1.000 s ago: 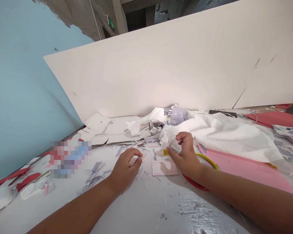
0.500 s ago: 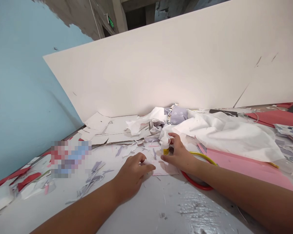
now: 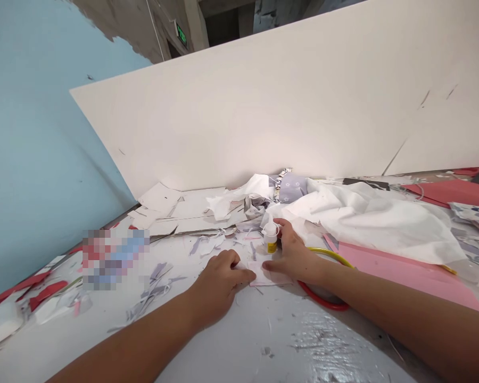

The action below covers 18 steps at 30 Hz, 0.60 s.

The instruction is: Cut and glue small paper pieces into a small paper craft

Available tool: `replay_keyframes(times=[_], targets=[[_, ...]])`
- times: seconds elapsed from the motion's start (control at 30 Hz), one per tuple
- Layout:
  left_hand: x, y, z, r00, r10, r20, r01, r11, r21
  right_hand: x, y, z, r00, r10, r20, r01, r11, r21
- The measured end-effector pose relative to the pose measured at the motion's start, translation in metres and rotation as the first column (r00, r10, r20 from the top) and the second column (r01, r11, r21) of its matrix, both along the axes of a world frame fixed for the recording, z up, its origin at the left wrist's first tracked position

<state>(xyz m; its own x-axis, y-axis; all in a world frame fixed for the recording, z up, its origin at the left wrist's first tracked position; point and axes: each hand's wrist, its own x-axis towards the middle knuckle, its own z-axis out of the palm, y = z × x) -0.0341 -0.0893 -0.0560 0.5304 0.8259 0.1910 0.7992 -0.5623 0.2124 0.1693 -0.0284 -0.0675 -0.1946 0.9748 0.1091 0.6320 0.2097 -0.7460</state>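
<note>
A small pale pink piece of paper or fabric (image 3: 258,275) lies flat on the table between my two hands. My left hand (image 3: 219,276) rests at its left edge, thumb stretched onto that edge and fingers loosely curled, apart from the thumb. From the right, my right hand (image 3: 289,252) has its thumb on top of the piece, while its fingers stand apart from the thumb, just behind a small white glue bottle (image 3: 270,239) with a yellow label. The bottle stands upright at the piece's far edge, and I do not see the hand gripping it.
A red and yellow ring (image 3: 333,306) lies partly under my right forearm. Behind are white cloth (image 3: 367,213), cardboard sheets (image 3: 195,205) and a tall white board (image 3: 255,117). A pink sheet (image 3: 399,274) lies right; scraps (image 3: 155,287) and red pieces (image 3: 48,295) lie left.
My right thumb has come down from beside the bottle's base onto the pink piece. The left hand has shifted very slightly right, its thumb now over the edge. The bottle has hardly moved.
</note>
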Motion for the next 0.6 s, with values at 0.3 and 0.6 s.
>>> replay_keyframes(times=[0.3, 0.6], targets=[[0.0005, 0.0007, -0.0011, 1.000, -0.003, 0.018, 0.003, 1.000, 0.010, -0.0014, -0.0016, -0.0005, 0.998, -0.021, 0.055, 0.021, 1.000, -0.003], [0.0020, -0.0016, 0.0017, 1.000, 0.010, 0.009, -0.010, 1.000, -0.005, -0.0009, -0.0001, 0.0045, 1.000, -0.023, -0.011, 0.022, 0.997, -0.077]])
